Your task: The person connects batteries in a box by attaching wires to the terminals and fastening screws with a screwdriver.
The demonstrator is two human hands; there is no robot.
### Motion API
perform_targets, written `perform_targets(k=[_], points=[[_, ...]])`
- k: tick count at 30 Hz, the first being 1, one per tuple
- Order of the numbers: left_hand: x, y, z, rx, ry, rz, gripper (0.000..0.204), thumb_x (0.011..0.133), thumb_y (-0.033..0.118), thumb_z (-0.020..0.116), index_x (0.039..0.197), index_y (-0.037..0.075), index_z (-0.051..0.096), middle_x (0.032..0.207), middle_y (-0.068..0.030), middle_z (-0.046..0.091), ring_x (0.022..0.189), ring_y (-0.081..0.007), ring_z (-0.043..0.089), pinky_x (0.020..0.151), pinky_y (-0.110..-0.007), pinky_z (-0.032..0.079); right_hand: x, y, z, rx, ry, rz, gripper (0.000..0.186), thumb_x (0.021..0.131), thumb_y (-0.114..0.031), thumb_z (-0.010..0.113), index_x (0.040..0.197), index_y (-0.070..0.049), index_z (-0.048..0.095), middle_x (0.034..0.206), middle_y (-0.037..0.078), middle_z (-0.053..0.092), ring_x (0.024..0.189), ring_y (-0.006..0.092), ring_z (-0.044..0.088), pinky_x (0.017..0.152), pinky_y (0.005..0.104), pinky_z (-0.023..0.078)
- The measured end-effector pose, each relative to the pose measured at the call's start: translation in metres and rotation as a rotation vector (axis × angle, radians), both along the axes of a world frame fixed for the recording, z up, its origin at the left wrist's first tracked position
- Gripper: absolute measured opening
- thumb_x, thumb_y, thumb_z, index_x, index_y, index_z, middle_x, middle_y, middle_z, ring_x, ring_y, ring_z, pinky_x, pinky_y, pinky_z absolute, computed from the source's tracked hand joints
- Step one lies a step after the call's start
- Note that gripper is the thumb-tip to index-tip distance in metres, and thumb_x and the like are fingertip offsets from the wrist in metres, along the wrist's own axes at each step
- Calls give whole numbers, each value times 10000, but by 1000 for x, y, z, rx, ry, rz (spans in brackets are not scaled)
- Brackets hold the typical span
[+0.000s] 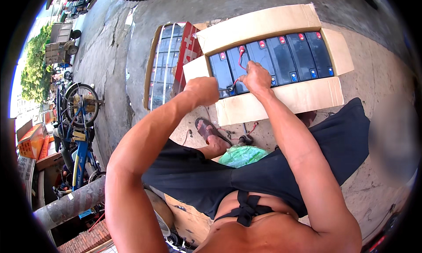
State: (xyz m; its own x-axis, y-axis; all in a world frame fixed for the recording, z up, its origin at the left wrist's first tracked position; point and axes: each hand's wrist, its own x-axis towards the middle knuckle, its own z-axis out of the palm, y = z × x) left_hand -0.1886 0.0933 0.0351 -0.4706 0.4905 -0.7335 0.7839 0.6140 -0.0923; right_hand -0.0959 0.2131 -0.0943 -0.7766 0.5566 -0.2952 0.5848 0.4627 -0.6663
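An open cardboard box [285, 15] holds a row of several dark batteries [285, 55] with red and blue terminals. My left hand [203, 90] is closed round a slim tool [224, 90] at the box's left front corner, its tip at a lower terminal of the left batteries. My right hand [257, 77] pinches a red cable [241, 56] over the second battery; the cable runs from an upper red terminal down toward the tool's tip. A second, strapped box of batteries [167, 55] with a red printed side stands beside the open box on the left.
Bicycles [81, 112], a cart [59, 42] and a grey pipe [70, 200] are at the left. A wheel shows at the top. My sandalled foot [213, 138], a green sack [244, 156] and loose cable pieces [252, 127] lie below the box on the pale ground [373, 86].
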Motion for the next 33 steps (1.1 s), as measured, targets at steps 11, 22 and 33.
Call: perform_targets(k=[11,22,33], points=[[-25,-5,1,130,-229,768,316,769,287,598,819,-7,702,605,-87,592,498,-184,510,499,-325,443,-5,-1,0,23,34,13,431,684,-247,779,1001,-27,586,1010,174,627,946,357,623,804,437,511],[-7,8,-1,41,-69,-155,214,772,158,581,869,20,713,879,-181,687,844,-299,677,749,-379,527,2,-1,3,-23,-17,-2,427,696,-233,785,1018,-38,585,1040,167,617,979,354,614,818,446,503],[11,35,20,-174,5,-574,222,801,110,539,936,79,712,917,-110,699,892,-270,675,764,-354,531,-3,0,5,2,-33,11,432,692,-257,784,1002,-29,587,1034,170,621,973,364,614,822,443,503]])
